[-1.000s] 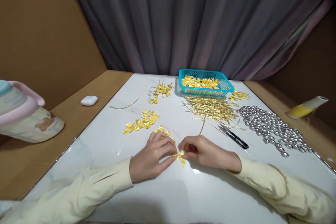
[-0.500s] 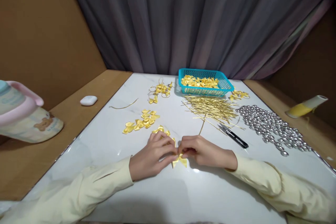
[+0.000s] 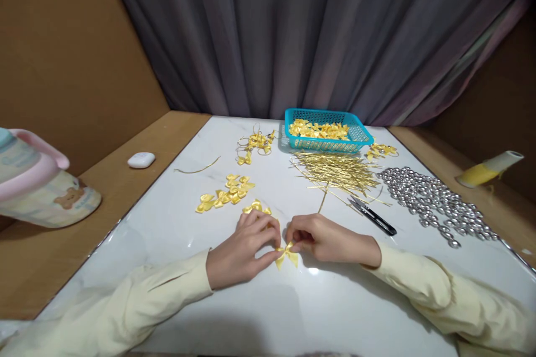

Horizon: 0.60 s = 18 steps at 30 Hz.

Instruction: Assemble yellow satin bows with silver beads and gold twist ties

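Observation:
A yellow ribbon bow [image 3: 287,257] lies between my two hands near the front of the table, its tails pointing toward me. My left hand [image 3: 255,245] pinches the bow's left side between thumb and fingers. On the other side, my right hand [image 3: 322,239] is closed on the right loop, fingertips pressed together. Just behind my left hand sit a few more bows [image 3: 256,206], partly covered by the fingers. Farther left lies a cluster of yellow bows [image 3: 226,194].
A turquoise basket [image 3: 362,136] of bows stands at the back. Before it lie gold cords [image 3: 335,172], black thread snips [image 3: 372,216] and silver oval rings [image 3: 439,206]. Finished-looking bows with cord loops [image 3: 256,144], a white case [image 3: 141,160], a bottle [image 3: 46,195] and a thread spool [image 3: 488,170] surround these.
My fingertips have moved slightly apart, showing more of the bow's middle and loops. The bow stays in about the same place.

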### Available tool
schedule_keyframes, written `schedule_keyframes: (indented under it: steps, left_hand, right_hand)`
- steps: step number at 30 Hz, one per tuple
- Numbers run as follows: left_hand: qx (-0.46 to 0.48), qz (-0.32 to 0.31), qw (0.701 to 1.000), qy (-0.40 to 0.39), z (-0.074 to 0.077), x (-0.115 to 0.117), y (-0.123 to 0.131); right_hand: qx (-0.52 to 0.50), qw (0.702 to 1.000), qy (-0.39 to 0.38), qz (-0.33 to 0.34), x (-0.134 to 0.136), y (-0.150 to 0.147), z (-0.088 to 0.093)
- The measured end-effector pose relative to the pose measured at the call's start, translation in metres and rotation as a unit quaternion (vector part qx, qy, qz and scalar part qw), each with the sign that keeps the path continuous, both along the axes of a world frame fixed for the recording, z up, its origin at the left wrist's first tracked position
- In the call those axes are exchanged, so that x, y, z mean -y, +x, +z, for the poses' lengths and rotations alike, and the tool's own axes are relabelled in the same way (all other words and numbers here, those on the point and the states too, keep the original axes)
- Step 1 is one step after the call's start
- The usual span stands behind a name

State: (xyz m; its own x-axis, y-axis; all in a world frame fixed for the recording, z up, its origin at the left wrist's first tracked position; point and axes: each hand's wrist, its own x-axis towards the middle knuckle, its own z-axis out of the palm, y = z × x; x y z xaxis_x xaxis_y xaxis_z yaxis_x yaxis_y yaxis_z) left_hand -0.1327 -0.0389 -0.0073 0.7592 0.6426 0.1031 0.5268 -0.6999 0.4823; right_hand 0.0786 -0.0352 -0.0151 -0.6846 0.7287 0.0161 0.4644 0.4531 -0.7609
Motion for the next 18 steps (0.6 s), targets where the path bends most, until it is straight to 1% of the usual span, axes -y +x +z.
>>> schedule_keyframes:
  steps: [5, 9, 15, 18]
  left_hand:
    - [-0.001, 0.033, 0.999, -0.012, 0.000, 0.002, 0.001]
    - [-0.007, 0.052, 0.999, -0.016, 0.002, 0.004, 0.003]
    - [-0.010, 0.058, 0.998, 0.014, 0.004, 0.006, 0.004]
    - [-0.020, 0.058, 0.998, 0.030, 0.003, 0.007, 0.003]
  right_hand:
    - [0.051, 0.998, -0.017, -0.014, 0.001, 0.001, 0.009]
    - [0.091, 0.995, -0.013, -0.034, 0.003, 0.000, 0.011]
    - [0.123, 0.991, -0.001, -0.045, 0.003, 0.000, 0.012]
    - [0.128, 0.991, 0.021, -0.045, 0.004, 0.001, 0.012]
